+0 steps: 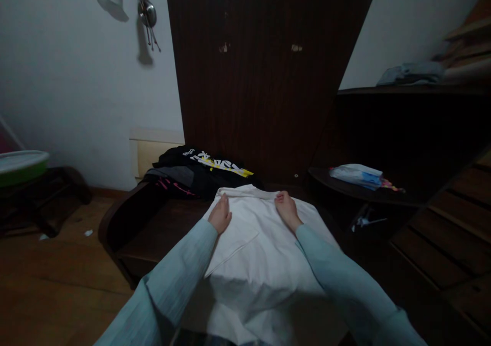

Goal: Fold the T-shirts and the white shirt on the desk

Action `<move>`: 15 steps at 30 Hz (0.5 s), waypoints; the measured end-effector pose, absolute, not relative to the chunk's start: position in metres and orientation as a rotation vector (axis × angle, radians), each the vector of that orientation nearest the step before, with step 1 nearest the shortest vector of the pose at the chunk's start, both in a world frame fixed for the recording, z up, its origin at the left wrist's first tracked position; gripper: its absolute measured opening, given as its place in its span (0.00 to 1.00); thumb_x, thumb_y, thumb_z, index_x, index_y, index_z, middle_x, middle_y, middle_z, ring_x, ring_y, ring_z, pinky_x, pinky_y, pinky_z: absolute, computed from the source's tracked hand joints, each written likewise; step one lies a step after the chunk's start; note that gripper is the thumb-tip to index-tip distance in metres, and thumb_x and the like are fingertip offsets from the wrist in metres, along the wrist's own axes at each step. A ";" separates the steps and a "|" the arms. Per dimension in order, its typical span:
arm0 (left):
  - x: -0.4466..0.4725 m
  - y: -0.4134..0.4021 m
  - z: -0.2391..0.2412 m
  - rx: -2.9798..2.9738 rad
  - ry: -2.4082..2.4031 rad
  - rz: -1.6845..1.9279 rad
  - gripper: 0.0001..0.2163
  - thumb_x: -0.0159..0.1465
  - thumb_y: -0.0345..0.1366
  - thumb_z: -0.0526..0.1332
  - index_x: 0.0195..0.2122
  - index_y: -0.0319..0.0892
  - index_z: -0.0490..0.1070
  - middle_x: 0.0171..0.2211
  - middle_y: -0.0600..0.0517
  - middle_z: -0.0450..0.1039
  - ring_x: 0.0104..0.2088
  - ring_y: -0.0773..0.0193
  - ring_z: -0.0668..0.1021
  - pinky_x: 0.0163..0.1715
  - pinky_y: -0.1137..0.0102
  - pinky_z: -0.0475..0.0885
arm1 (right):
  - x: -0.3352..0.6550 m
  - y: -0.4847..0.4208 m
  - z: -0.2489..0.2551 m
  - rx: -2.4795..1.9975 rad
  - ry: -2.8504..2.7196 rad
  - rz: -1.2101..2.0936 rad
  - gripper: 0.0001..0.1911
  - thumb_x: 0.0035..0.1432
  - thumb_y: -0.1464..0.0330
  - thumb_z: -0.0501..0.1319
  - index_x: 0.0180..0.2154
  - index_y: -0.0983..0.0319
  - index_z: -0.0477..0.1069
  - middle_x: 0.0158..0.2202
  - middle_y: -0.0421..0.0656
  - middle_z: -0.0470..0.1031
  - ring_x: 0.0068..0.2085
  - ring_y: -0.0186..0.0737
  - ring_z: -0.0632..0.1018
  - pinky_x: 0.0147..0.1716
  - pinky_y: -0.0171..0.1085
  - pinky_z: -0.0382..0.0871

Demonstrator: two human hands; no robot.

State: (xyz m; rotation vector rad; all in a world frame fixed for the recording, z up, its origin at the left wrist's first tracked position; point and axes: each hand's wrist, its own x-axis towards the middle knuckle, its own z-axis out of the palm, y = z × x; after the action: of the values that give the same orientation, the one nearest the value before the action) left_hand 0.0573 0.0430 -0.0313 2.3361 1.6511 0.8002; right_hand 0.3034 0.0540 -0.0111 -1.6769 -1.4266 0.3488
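A white shirt [261,254] is spread out in front of me, its near part reaching down towards my body. One flap of it, which looks like a sleeve, lies folded inward on the left side. My left hand [220,214] is closed on the far left part of the shirt's edge. At the far right part of that same edge, my right hand [287,210] pinches the cloth, with its fingers curled. Between the two hands the far edge runs roughly straight, with a small fold along it.
Dark clothes [195,169] with white and yellow print lie in a heap behind the shirt, on a dark wooden bench [141,228]. To the right, a corner shelf [399,197] holds a plastic packet [356,175]. A green basin [23,169] stands at far left.
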 end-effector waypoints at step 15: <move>-0.036 -0.028 -0.005 2.206 1.703 0.685 0.10 0.55 0.41 0.55 0.32 0.40 0.68 0.32 0.50 0.68 0.33 0.62 0.72 0.34 0.69 0.67 | 0.217 0.037 -0.032 -1.410 -2.038 0.519 0.11 0.41 0.66 0.62 0.18 0.62 0.61 0.21 0.37 0.62 0.26 0.32 0.64 0.26 0.32 0.54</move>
State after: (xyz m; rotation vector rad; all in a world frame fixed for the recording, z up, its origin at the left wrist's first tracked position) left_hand -0.0362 -0.0278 -0.0054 2.2062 1.7029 0.6851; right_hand 0.2172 0.0366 -0.0315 -1.4101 -2.0383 0.5191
